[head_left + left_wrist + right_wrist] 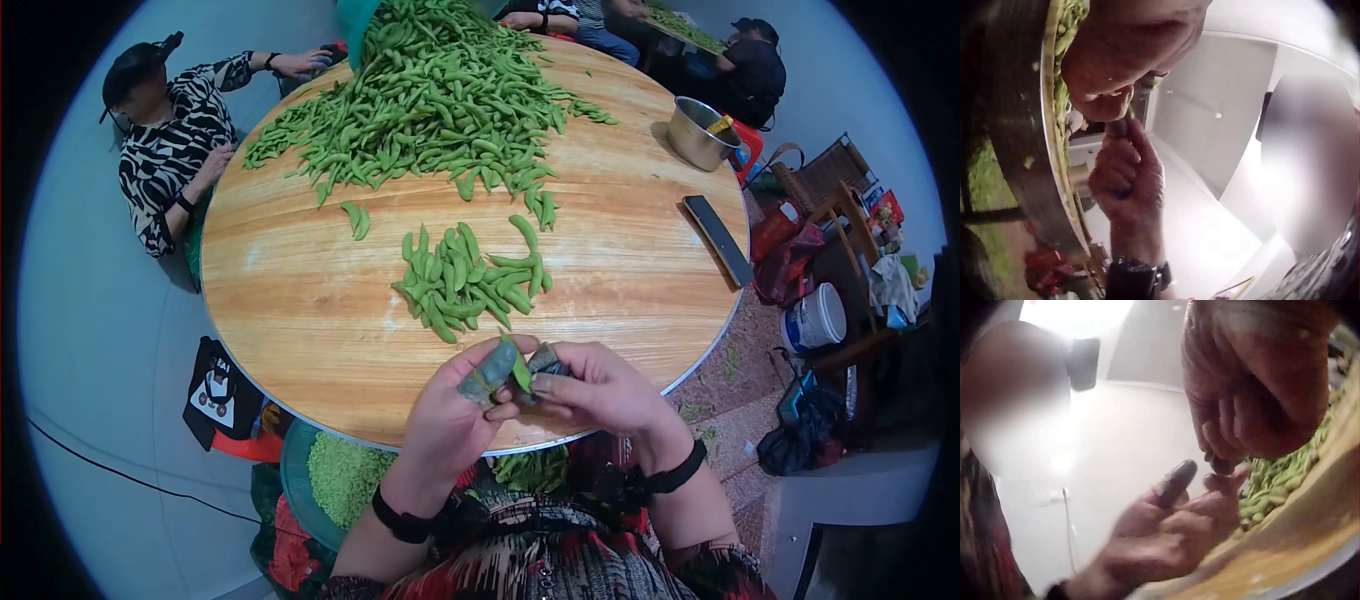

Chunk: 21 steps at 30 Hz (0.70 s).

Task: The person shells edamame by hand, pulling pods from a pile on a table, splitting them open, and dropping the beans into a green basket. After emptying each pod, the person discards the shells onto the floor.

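Note:
Both my hands meet over the near edge of the round wooden table (pixel 300 300) and pinch one green bean pod (pixel 519 370) between them. My left hand (pixel 487 380) holds its left end, with a grey cover on the thumb. My right hand (pixel 548 368) grips the right end, a dark cover on one fingertip. A small heap of pods (pixel 465 280) lies just beyond the hands, and a big pile of pods (pixel 430 100) covers the far half. In the right wrist view the right hand (pixel 1222 459) is above the left hand (pixel 1179 531), pods (pixel 1279 475) behind.
A metal bowl (pixel 700 132) and a flat dark slab (pixel 718 240) sit at the table's right side. A green basin of shelled beans (pixel 340 475) is under the near edge. A seated person (pixel 170 130) works at the far left; others sit behind. A white bucket (pixel 815 318) stands on the floor.

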Each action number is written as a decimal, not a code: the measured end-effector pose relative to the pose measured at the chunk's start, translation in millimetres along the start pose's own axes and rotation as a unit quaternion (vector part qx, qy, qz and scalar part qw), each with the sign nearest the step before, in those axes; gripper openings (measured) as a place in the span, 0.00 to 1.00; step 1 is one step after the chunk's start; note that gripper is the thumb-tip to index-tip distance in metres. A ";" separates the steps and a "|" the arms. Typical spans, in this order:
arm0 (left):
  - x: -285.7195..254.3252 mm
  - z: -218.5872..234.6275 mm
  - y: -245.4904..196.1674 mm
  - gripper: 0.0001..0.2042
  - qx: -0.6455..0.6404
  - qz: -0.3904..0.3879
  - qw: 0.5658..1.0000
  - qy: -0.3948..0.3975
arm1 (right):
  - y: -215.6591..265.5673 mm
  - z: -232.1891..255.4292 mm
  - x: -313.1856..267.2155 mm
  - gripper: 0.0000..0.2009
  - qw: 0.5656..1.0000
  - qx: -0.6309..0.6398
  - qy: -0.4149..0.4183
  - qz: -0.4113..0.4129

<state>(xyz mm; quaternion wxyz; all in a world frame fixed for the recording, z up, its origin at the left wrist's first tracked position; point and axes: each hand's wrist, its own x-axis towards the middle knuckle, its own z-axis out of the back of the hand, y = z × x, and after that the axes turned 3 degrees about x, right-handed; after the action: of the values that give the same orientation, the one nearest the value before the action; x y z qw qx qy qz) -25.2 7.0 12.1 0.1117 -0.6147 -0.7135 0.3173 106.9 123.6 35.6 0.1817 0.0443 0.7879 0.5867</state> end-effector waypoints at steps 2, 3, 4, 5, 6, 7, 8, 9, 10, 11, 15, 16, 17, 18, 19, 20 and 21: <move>3.4 7.6 7.9 0.08 -0.009 -0.067 0.998 0.009 | -5.2 -0.3 -6.2 0.12 1.000 -0.027 0.005 0.006; 2.7 4.2 8.7 0.08 -0.007 -0.067 0.998 0.005 | 7.7 -7.2 -12.1 0.13 1.000 -0.001 0.011 -0.006; 2.1 -1.9 9.2 0.07 0.008 -0.106 0.994 -0.019 | 8.2 -7.9 -13.7 0.13 1.000 0.001 0.014 -0.006; 1.8 -5.3 9.4 0.06 0.023 -0.145 0.988 -0.044 | 7.6 -7.9 -15.4 0.12 1.000 0.019 0.023 -0.004; 1.7 -4.8 9.4 0.06 0.025 -0.145 0.988 -0.045 | 7.8 -7.8 -16.6 0.12 0.999 0.037 0.031 -0.003; 1.8 -3.8 9.8 0.04 0.054 -0.163 0.984 -0.053 | 9.5 -8.0 -17.1 0.12 0.999 0.038 0.032 -0.003; 1.7 -3.2 10.3 0.03 0.082 -0.180 0.978 -0.059 | 11.4 -8.5 -17.1 0.12 0.998 0.043 0.032 -0.017; 1.5 -4.1 11.1 0.03 0.083 -0.181 0.978 -0.060 | 12.1 -8.6 -16.7 0.12 0.998 0.049 0.032 -0.031; 1.0 -5.7 11.8 0.03 0.140 -0.188 0.968 -0.088 | 11.3 -9.0 -16.0 0.12 0.998 0.050 0.033 -0.031; 0.2 -6.6 12.6 0.02 0.196 -0.194 0.954 -0.115 | 9.5 -10.0 -15.4 0.12 0.999 0.041 0.016 -0.024; -1.9 1.8 13.7 0.03 0.196 -0.162 0.964 -0.083 | -5.6 -12.4 -11.7 0.12 0.998 0.067 -0.009 -0.021; -0.6 5.4 15.0 0.04 0.214 -0.172 0.961 -0.032 | -6.7 -13.2 -11.7 0.12 0.997 0.068 -0.009 -0.020; 0.0 7.3 15.9 0.05 0.231 -0.180 0.956 0.020 | -7.8 -13.8 -11.7 0.12 0.994 0.103 -0.021 -0.041; -0.1 6.5 16.9 0.05 0.231 -0.180 0.956 0.019 | -8.9 -14.5 -11.6 0.12 0.988 0.138 -0.032 -0.062; 0.2 4.6 18.8 0.05 0.246 -0.183 0.952 -0.007 | -10.6 -15.9 -11.2 0.12 0.988 0.139 -0.033 -0.063; 0.9 2.2 20.6 0.05 0.261 -0.185 0.947 -0.034 | -12.2 -17.5 -10.4 0.11 0.997 0.018 -0.075 -0.001; 2.1 -0.7 22.9 0.05 0.260 -0.184 0.947 -0.033 | -13.8 -18.0 -9.5 0.11 0.986 -0.103 -0.114 0.061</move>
<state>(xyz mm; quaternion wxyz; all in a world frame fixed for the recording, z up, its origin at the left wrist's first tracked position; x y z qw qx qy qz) -6.8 10.2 -1.3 0.3007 -0.4109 -0.7102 0.4862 111.6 100.3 29.2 0.2379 0.1400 0.6930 0.6660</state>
